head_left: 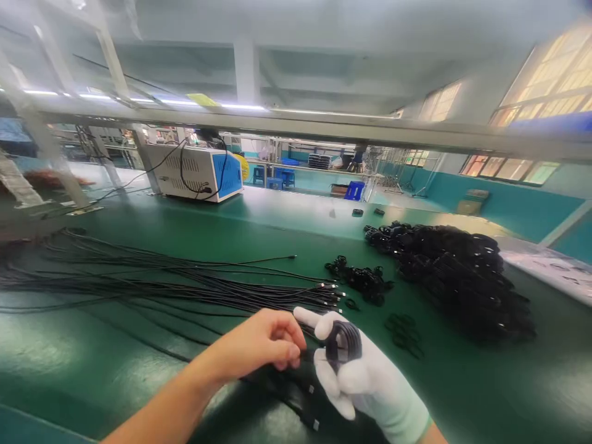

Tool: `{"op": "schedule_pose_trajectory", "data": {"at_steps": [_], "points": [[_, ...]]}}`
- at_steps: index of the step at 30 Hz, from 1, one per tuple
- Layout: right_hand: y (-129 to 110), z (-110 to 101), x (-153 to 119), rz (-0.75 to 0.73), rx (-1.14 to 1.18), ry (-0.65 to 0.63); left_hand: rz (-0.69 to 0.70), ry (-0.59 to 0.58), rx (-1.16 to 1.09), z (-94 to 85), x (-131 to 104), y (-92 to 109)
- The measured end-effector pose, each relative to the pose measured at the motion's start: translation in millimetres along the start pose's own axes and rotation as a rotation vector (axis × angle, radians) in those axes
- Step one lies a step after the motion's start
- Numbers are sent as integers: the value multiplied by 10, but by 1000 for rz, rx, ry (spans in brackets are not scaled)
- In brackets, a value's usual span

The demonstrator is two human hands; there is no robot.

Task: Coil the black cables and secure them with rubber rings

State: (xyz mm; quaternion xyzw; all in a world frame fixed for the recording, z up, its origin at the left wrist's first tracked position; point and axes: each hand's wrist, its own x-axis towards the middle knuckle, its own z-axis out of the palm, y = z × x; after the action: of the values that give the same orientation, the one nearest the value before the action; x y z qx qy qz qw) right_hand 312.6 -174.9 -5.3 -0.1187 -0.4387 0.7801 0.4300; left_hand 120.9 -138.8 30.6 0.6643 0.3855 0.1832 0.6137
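My right hand (365,376), in a white glove, grips a small coil of black cable (346,342) between thumb and fingers, its index finger pointing out to the left. Close on the left is my bare left hand (272,342), fingers curled and thumb against them; what they pinch, if anything, is hidden. Under the hands lie dark cable ends with pale metal plugs (316,425). Behind my left hand a bundle of long black cables (222,290) stretches across the green table (277,231), plugs towards the right.
A big heap of coiled black cables (453,271) covers the right side. Nearer the middle sits a small pile of black loops (363,280), with thin black ties (402,333) beside it. A white and blue machine (198,172) stands at the back left, below a shelf rail (324,126).
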Motion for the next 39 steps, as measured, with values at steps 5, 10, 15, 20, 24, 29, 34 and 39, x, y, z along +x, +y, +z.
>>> {"op": "schedule_pose_trajectory", "data": {"at_steps": [5,10,15,20,24,29,34,39], "points": [[69,-26,24,21,4,-59,100,186,-343,145,-30,104],[97,-10,25,36,-33,-35,92,245,-389,300,101,76],[27,-9,25,12,-79,68,277,500,-105,212,27,168],[75,-61,35,147,-59,-17,387,271,412,164,-39,369],[112,-80,55,264,88,-12,264,167,246,134,92,367],[117,-99,131,314,226,10,212,200,108,58,167,279],[184,-111,120,308,377,70,217,223,35,45,174,202],[204,-72,112,267,353,50,197,225,-53,-12,186,131]]}}
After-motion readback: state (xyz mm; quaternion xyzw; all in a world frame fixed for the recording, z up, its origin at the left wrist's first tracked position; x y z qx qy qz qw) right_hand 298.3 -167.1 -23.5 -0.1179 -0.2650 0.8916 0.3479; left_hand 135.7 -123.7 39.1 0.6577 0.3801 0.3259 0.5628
